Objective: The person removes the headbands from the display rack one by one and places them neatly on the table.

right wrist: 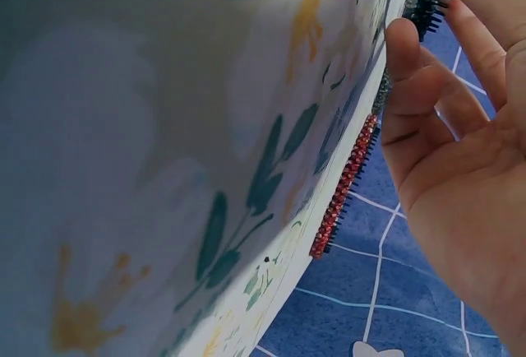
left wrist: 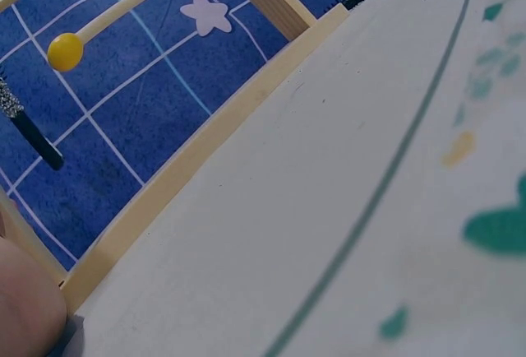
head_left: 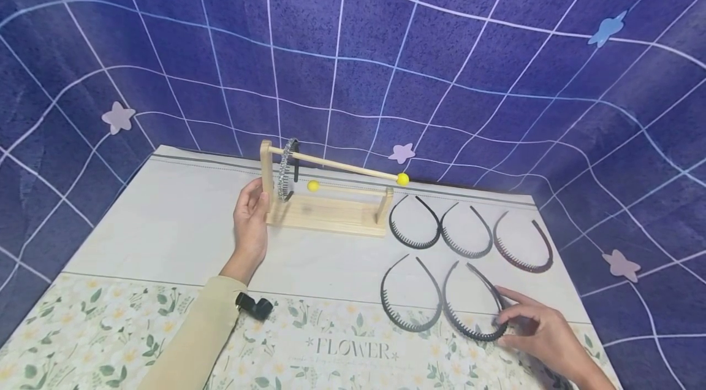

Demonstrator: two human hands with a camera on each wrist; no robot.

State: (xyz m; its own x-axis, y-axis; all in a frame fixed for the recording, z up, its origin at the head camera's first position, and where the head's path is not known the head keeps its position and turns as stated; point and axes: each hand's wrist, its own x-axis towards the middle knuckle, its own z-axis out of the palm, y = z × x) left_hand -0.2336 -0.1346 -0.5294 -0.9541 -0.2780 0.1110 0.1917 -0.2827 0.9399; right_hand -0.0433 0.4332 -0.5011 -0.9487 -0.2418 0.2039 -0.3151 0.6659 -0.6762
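My left hand (head_left: 251, 218) grips the left post of a wooden two-rod stand (head_left: 331, 221). On its upper rod, close to that post, hangs a glittery silver headband (head_left: 284, 169) with dark teeth. In the left wrist view only one dark end of this headband (left wrist: 37, 139) and some glitter show. My right hand (head_left: 543, 328) has its fingers at the right side of a dark toothed headband (head_left: 474, 332), the front right one on the table, and seems to pinch its edge. In the right wrist view, the fingers partly hide that headband (right wrist: 425, 3).
Two black or grey headbands (head_left: 416, 244) (head_left: 469, 253) and a reddish one (head_left: 532, 267) lie right of the stand. Another dark headband (head_left: 410, 325) lies in front. Yellow balls (head_left: 403, 179) cap the rods. A blue starred cloth (head_left: 353, 59) rises behind the flowered tablecloth (head_left: 309, 371).
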